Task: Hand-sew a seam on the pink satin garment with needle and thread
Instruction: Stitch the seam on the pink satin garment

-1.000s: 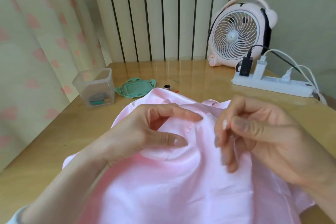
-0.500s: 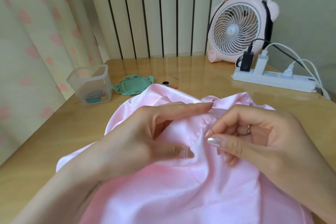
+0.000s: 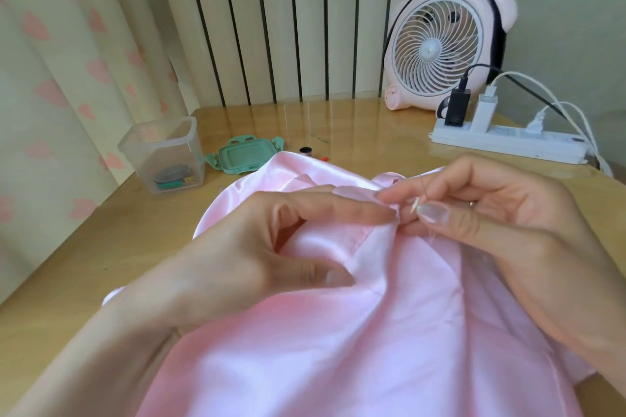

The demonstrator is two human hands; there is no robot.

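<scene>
Pinching needle at garment — right hand

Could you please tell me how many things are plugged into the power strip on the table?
3: a black adapter at the left end of the power strip, a white adapter right beside it, and a white plug further right. The cables might hide another.

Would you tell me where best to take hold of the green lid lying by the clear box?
Probably pinch the latch tab on the right of the green lid, coming from above: it lies flat on the table, and the clear box crowds its left.
</scene>
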